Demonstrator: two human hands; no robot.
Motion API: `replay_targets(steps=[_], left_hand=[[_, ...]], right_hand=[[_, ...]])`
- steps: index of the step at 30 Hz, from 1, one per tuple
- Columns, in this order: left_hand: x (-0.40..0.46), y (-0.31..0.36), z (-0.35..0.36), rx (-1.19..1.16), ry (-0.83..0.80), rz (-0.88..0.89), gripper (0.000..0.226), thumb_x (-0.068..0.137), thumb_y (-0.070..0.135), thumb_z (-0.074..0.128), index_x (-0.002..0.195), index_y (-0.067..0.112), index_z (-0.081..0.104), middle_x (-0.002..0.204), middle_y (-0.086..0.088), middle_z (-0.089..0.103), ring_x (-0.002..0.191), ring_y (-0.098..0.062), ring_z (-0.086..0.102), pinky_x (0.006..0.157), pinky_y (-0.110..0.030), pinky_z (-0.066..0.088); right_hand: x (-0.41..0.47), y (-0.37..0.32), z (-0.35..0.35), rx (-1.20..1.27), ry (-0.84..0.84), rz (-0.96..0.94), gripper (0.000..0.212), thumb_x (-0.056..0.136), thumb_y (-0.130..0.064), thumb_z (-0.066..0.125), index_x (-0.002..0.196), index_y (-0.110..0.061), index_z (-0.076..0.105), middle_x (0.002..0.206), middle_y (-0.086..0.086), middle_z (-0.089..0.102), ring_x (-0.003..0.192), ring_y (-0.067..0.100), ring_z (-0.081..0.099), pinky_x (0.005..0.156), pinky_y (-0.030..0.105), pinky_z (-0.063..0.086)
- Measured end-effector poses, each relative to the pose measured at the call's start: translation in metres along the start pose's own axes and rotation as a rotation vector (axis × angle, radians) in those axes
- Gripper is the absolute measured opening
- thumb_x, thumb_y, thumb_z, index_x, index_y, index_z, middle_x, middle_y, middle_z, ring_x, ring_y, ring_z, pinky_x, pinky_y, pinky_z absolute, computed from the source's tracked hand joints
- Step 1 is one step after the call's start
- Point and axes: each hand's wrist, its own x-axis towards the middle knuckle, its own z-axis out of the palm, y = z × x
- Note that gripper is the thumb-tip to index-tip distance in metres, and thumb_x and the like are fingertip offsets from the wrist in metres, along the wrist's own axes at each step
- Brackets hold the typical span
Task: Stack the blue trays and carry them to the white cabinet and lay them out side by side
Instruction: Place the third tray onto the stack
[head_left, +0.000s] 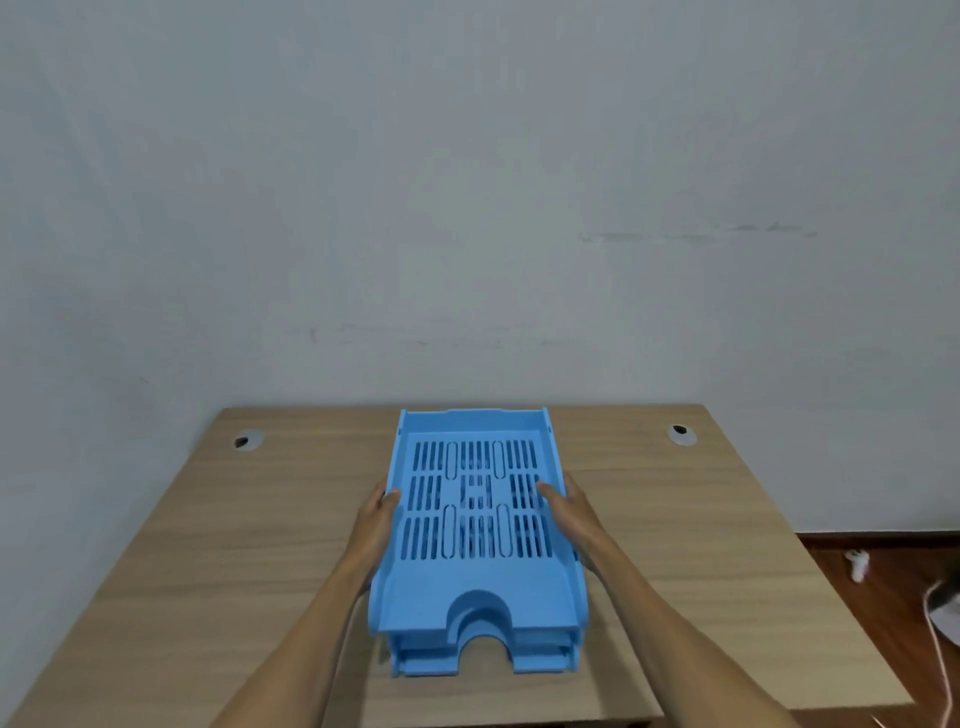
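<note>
A stack of light blue slotted trays (475, 587) rests on the wooden table (208, 571), its arched front notch facing me. At least three layers show at the front edge. My left hand (375, 519) grips the stack's left side wall, thumb over the rim. My right hand (569, 512) grips the right side wall the same way. The white cabinet is not in view.
The table stands against a pale wall and has two round cable holes (244, 441) (680, 431) near its back corners. To the right is dark wooden floor with a white cable (940, 644) and a small white object (857, 564).
</note>
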Motion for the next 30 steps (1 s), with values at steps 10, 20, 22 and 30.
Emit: replay_targets(steps=[10,20,22,30], left_hand=[[0.009,-0.013,0.008,0.019,-0.036,-0.022,0.043,0.107,0.025,0.033,0.149,0.019,0.037,0.146,-0.001,0.049,0.128,-0.023,0.051,0.113,-0.048,0.039],[0.022,-0.019,0.012,0.079,-0.031,-0.009,0.049,0.108,0.028,0.029,0.155,0.015,0.025,0.158,-0.004,0.034,0.146,-0.026,0.033,0.119,-0.041,0.027],[0.023,-0.02,0.012,0.082,-0.015,-0.024,0.051,0.108,0.03,0.031,0.156,0.015,0.023,0.16,-0.004,0.031,0.148,-0.025,0.029,0.12,-0.041,0.023],[0.025,-0.025,0.009,-0.146,-0.063,-0.113,0.048,0.105,0.037,0.041,0.148,0.016,0.041,0.148,-0.003,0.049,0.129,-0.023,0.052,0.112,-0.047,0.04]], right_hand=[[0.005,0.004,-0.001,-0.03,-0.024,0.007,0.057,0.098,-0.036,0.053,0.149,-0.02,0.033,0.147,0.004,0.047,0.131,0.027,0.048,0.109,0.044,0.039],[0.012,0.003,-0.005,-0.095,-0.047,0.021,0.062,0.103,-0.044,0.037,0.156,-0.018,0.016,0.161,0.005,0.027,0.145,0.029,0.029,0.116,0.045,0.026],[0.01,0.003,-0.006,-0.141,-0.038,-0.029,0.058,0.105,-0.044,0.028,0.154,-0.015,0.02,0.158,0.006,0.032,0.144,0.027,0.032,0.114,0.039,0.028],[0.013,0.019,-0.008,-0.079,-0.03,-0.049,0.063,0.103,-0.053,0.024,0.155,-0.019,0.02,0.159,0.001,0.029,0.147,0.024,0.026,0.117,0.04,0.021]])
